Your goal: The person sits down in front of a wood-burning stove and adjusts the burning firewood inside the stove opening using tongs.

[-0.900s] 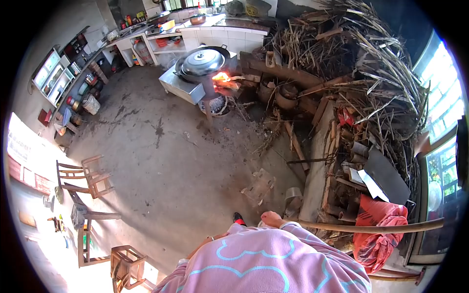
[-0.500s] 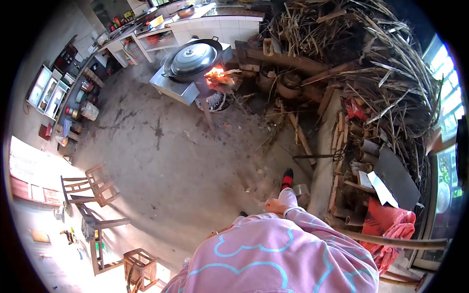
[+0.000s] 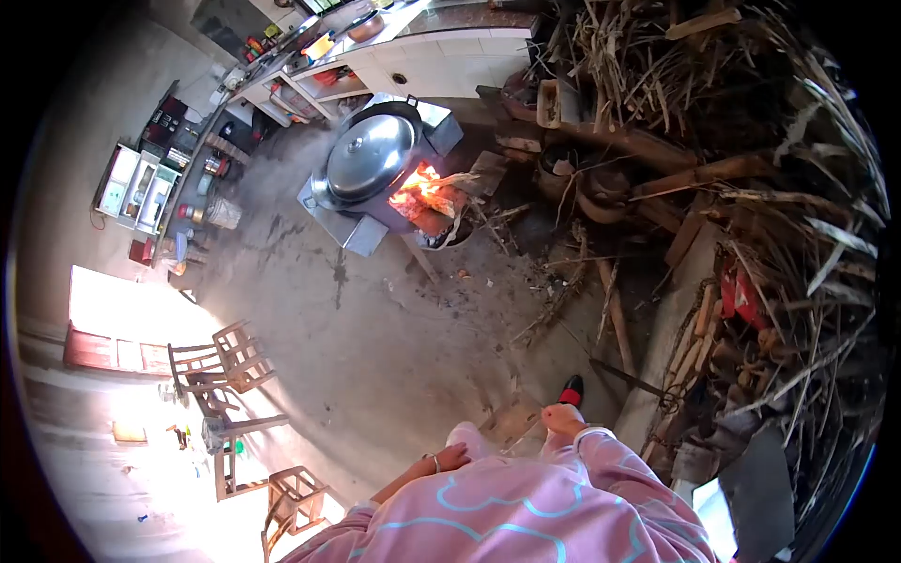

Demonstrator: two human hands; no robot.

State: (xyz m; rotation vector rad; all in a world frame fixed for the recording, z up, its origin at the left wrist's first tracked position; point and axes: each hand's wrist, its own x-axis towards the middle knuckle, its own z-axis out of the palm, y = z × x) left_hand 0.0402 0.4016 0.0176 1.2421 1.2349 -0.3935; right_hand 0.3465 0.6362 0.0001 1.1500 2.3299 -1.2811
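One shoe (image 3: pixel 571 388) forward, I judge this a walking step. Nothing held shows, though I can't tell whether my left fingers (image 3: pixel 457 453) or right fingers (image 3: pixel 554 414) are clenched. The long tool (image 3: pixel 631 377) lies ahead-right of the right ones, apart; reaching it would call for closing that gap. The lidded pot (image 3: pixel 372 155) sits well beyond, leftward.

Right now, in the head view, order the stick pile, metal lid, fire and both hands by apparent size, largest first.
1. Stick pile
2. Metal lid
3. Fire
4. Left hand and right hand: too alike to rank
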